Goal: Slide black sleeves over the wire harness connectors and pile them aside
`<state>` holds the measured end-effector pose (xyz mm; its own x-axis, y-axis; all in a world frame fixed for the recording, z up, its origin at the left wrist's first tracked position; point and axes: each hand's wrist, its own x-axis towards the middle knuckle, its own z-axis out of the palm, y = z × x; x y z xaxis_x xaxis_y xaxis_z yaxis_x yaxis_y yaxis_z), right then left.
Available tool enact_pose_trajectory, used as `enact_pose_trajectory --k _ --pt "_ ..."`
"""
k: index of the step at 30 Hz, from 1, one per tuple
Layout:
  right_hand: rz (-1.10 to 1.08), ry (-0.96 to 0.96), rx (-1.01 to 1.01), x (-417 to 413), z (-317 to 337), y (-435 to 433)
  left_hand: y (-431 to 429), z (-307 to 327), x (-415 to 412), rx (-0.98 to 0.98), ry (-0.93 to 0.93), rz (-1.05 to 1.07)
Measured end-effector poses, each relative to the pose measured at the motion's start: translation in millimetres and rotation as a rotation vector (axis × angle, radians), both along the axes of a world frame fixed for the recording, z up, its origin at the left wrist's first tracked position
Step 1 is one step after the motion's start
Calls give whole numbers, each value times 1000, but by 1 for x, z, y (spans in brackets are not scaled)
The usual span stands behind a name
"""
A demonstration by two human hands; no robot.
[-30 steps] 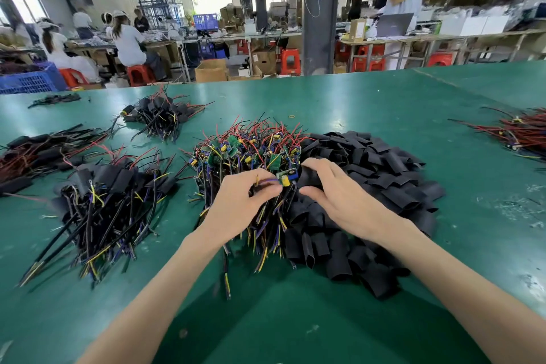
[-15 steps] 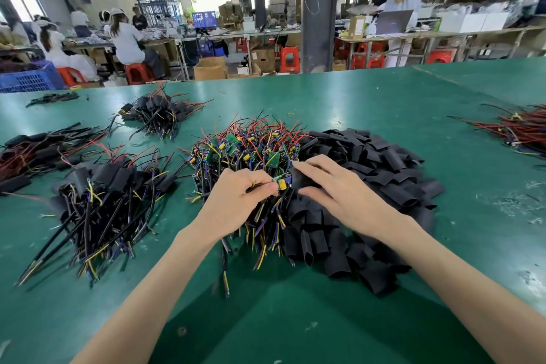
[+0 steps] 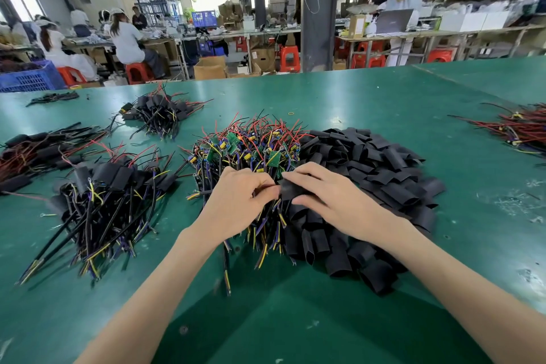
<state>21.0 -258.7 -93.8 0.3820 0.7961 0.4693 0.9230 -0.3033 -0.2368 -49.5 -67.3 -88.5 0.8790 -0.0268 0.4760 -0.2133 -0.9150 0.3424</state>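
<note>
My left hand pinches the thin leads of one wire harness between thumb and fingers. My right hand grips a black sleeve, which meets the left fingertips just above the middle of the counter. The sleeve hides the connector, so I cannot tell whether it is already inside.

In the head view, a sleeved pile lies to the left, with two smaller sleeved heaps behind it, so I judge a fair share done. Plenty is left: the bare harness pile, green boards showing, is large, and the loose sleeve heap touching its right side is just as big. A red wire bundle at the far right looks unsleeved too.
</note>
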Motion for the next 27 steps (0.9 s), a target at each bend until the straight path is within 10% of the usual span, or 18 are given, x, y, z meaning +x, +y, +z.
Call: enact_pose_trajectory --k 5,12,27 --pt "-309 40 170 18 3 -6 11 10 -2 94 -211 194" --pt "-1003 27 -178 67 -12 -49 66 21 -6 45 -509 554" --pt "-841 296 -265 71 -14 -50 136 -8 -23 -6 -116 1191"
